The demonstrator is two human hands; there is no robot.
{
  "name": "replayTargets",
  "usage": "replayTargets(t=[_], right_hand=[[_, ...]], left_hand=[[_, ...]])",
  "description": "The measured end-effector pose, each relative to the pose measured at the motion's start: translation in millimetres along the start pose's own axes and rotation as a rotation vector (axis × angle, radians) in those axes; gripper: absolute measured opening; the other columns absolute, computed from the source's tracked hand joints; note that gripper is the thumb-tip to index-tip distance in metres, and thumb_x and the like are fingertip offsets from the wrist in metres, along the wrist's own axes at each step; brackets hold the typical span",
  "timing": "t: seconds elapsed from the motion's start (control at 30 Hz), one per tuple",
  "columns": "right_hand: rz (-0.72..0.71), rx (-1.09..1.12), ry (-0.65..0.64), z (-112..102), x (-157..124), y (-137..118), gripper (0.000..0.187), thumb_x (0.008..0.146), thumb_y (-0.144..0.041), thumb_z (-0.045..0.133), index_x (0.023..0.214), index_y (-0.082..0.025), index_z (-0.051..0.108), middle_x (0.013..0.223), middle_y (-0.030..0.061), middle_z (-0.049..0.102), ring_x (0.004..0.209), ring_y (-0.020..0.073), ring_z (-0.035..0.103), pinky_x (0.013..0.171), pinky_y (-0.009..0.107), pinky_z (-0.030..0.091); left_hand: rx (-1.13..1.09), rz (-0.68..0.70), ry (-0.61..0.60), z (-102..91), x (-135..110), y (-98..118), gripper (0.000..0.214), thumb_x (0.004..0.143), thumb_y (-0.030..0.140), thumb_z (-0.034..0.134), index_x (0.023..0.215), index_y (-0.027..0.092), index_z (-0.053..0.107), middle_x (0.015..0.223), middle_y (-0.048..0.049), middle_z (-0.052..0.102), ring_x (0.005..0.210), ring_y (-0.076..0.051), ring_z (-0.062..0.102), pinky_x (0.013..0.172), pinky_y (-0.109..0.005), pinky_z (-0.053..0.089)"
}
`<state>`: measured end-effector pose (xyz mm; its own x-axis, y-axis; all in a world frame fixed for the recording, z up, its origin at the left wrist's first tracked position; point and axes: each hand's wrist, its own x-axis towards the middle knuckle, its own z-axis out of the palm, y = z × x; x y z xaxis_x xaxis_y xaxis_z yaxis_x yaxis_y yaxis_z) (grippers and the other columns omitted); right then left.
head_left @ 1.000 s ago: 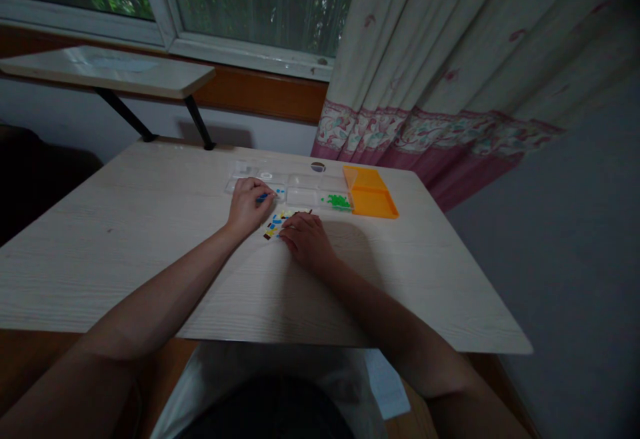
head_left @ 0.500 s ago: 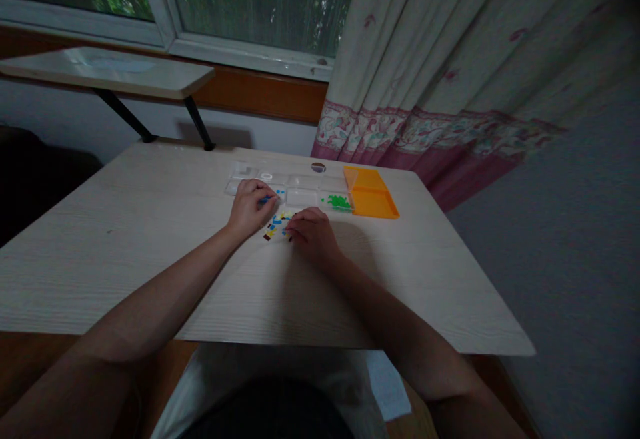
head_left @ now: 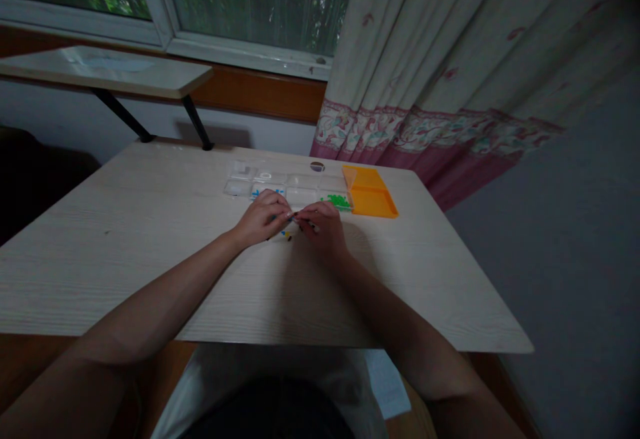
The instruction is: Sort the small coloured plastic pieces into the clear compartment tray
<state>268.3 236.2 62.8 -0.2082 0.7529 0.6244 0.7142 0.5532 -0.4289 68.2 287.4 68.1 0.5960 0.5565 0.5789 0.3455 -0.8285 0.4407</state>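
My left hand and my right hand meet with fingertips pinched together just in front of the clear compartment tray. Something tiny and dark shows between the fingertips, too small to name. Below them lies a pile of small coloured pieces, yellow, blue and dark, mostly covered by my hands. Small blue pieces sit in a front compartment of the tray, partly behind my left hand. Green pieces fill part of the compartment at its right end.
An open orange case stands against the tray's right end. A round dark spot marks the tabletop behind the tray. At the back left a raised shelf rests on black legs. A curtain hangs beyond the table's back edge.
My left hand has moved from over the tray toward me and to the right, meeting my right hand. The blue pieces in the tray now show more, the loose pile less.
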Motion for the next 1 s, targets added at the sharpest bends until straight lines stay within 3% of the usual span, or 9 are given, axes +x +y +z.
replayTargets(t=[0.57,0.77,1.0], right_hand=[[-0.068,-0.068,0.013,-2.1,-0.9,2.4,0.016,0.093,-0.031,0.059,0.091,-0.025,0.073,0.090,0.0032,0.071,0.091,0.0187,0.059,0.088,0.037,0.041],[-0.034,-0.078,-0.005,-4.6,-2.0,3.0,0.015,0.092,-0.030,0.060,0.097,-0.025,0.073,0.095,0.0040,0.071,0.093,0.0200,0.058,0.091,0.038,0.040],[-0.013,-0.071,-0.036,-4.9,-2.8,3.4,0.015,0.090,-0.031,0.063,0.098,-0.024,0.074,0.096,0.0040,0.071,0.095,0.0198,0.059,0.092,0.038,0.040]], left_hand=[[-0.031,0.012,0.006,-0.8,0.8,0.9,0.027,0.097,0.038,0.050,0.088,0.021,0.070,0.091,-0.0060,0.067,0.093,-0.020,0.056,0.089,-0.038,0.042],[0.025,-0.024,0.091,-0.6,-2.6,-9.0,0.022,0.095,0.036,0.054,0.090,0.021,0.070,0.094,-0.0053,0.066,0.097,-0.021,0.056,0.090,-0.038,0.043],[0.202,-0.178,0.263,-11.2,-5.7,-31.1,0.019,0.093,0.034,0.057,0.089,0.021,0.071,0.091,-0.0047,0.064,0.095,-0.022,0.054,0.091,-0.042,0.042]])
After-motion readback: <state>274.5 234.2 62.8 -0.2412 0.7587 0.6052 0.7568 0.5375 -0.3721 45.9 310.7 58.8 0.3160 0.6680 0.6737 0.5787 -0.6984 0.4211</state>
